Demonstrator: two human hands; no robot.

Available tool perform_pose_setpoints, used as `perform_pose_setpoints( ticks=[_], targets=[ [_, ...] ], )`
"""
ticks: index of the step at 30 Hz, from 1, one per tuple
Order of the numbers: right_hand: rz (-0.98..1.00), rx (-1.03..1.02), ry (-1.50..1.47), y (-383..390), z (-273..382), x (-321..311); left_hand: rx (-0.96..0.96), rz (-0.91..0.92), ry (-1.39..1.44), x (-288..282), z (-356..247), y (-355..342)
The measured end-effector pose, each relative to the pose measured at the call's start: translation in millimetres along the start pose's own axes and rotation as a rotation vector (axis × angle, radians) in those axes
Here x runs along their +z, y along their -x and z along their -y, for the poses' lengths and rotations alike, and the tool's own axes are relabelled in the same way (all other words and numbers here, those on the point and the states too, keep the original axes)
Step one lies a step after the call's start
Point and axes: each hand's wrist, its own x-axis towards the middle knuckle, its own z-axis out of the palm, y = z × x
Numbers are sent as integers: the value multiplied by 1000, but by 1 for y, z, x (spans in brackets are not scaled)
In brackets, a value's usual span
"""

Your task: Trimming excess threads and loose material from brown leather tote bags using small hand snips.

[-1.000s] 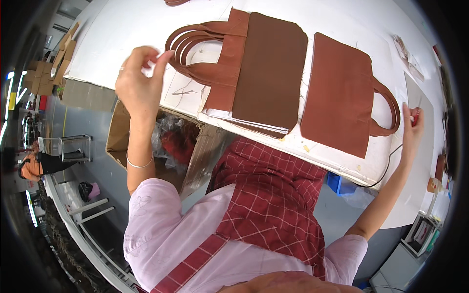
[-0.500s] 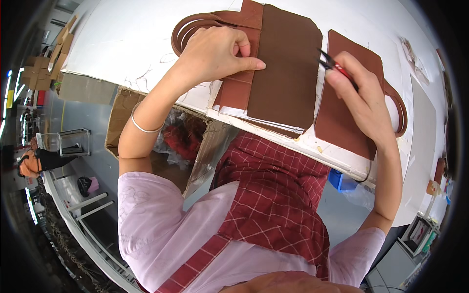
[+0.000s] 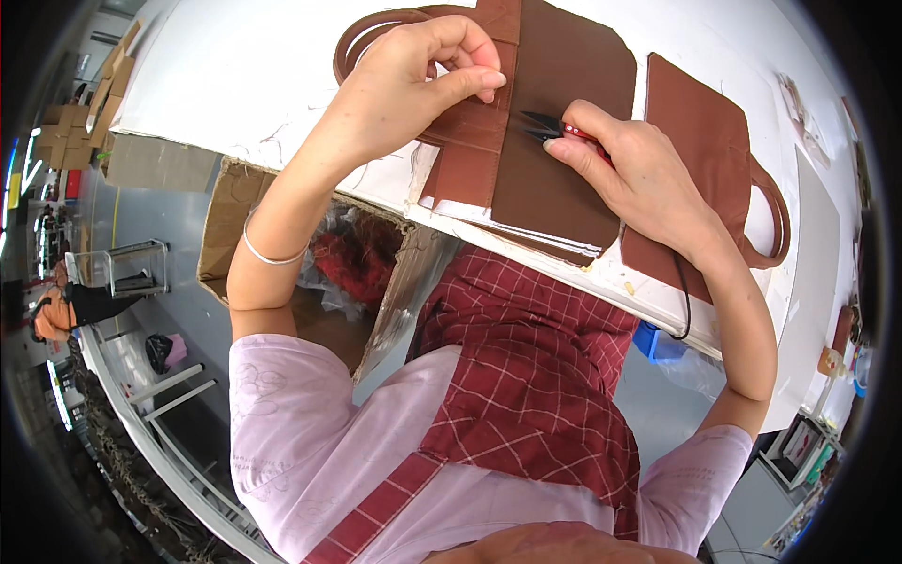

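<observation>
Co-worker (image 3: pixel 58 312): far off at 9 o'clock, in orange and black; hands too small to make out
Cartons (image 3: pixel 66 141): near 10 o'clock, brown, running into the dark rim
Box (image 3: pixel 221 230): between 9 and 10 o'clock, below the table (image 3: pixel 244 85); partly hidden by the left arm (image 3: pixel 310 183), red fibres (image 3: pixel 352 263) showing inside
Left hand (image 3: pixel 404 85): between 11 and 12 o'clock, thumb and forefinger tips close together over the strap end of the stack (image 3: pixel 573 179); any thread there is too fine to see, so cannot tell what it holds
Straps (image 3: pixel 342 52): at 11 o'clock, brown loops running out of sight under the left hand
Stack: at 1 o'clock on the table, brown bags, top cut off by the upper edge of view; layers hard to count
Snips (image 3: pixel 573 130): at 1 o'clock, black blades parted over the dark panel, contact unclear; red handle mostly covered
Right hand (image 3: pixel 648 169): at 2 o'clock, closed around the snips, its lower fingers hidden
Cord (image 3: pixel 684 296): at 3 o'clock, black, upper end lost behind the wrist
Bag (image 3: pixel 700 132): at 2 o'clock, partly behind the right hand, handle toward 3 o'clock
</observation>
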Motion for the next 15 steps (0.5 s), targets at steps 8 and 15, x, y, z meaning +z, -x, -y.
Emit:
perform_pose_setpoints(
  ticks=[8, 15],
  targets=[
    [2, -26, 87, 3, -3, 3, 95, 182, -70, -8, 11, 3],
    [-43, -122, 150, -1, -3, 11, 279, 346, -250, -11, 12, -8]
  ],
)
